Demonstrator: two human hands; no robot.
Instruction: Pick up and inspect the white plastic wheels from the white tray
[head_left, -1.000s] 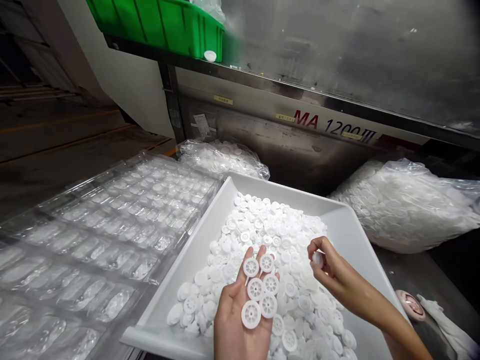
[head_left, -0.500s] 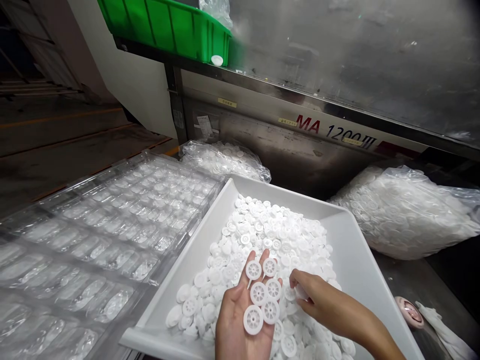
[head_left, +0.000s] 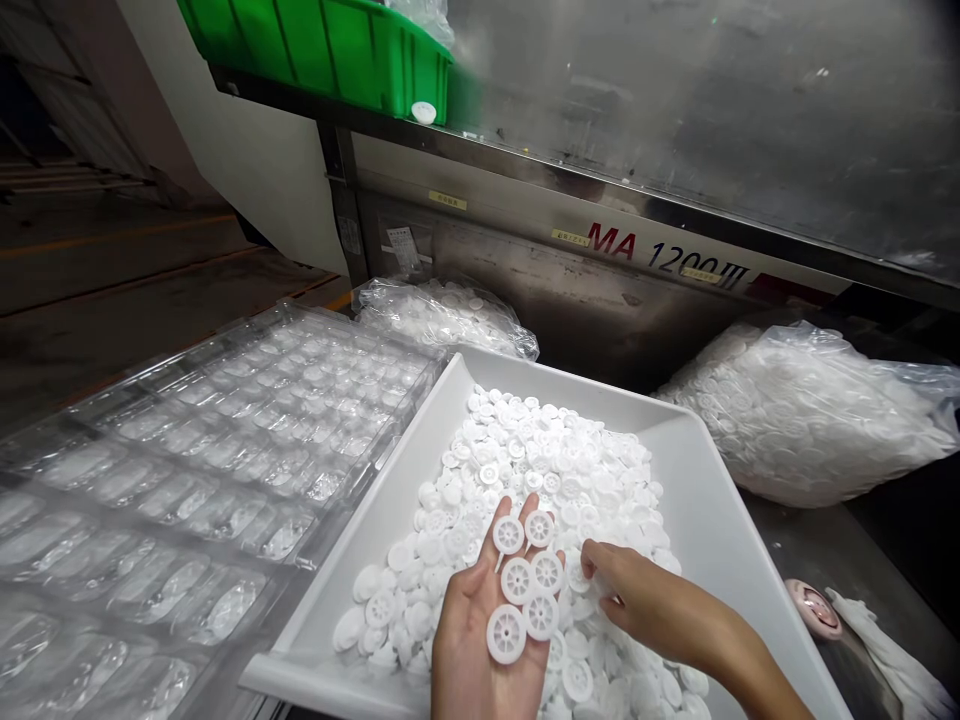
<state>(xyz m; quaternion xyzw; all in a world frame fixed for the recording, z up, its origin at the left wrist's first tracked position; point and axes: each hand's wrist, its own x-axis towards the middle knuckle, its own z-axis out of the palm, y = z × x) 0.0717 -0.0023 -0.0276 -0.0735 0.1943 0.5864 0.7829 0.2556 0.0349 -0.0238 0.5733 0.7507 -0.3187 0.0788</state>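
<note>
My left hand (head_left: 480, 640) lies palm up over a white tray (head_left: 705, 520), with several white spoked plastic wheels (head_left: 525, 585) resting on the palm and fingers. My right hand (head_left: 637, 600) reaches down to the heap of white plastic discs and wheels (head_left: 540, 460) beside my left hand. Its fingertips touch the heap, and whether they grip a piece is hidden. The heap fills the middle of the tray.
A stack of clear blister trays (head_left: 187, 470) lies left of the white tray. Bags of white parts sit behind it (head_left: 442, 315) and to the right (head_left: 810, 420). Above stand a steel machine panel marked MA 1200 III (head_left: 660, 255) and a green crate (head_left: 322, 50).
My right hand has dropped from above the heap, where it pinched a white piece, down to the heap next to my left palm. My left hand has barely moved.
</note>
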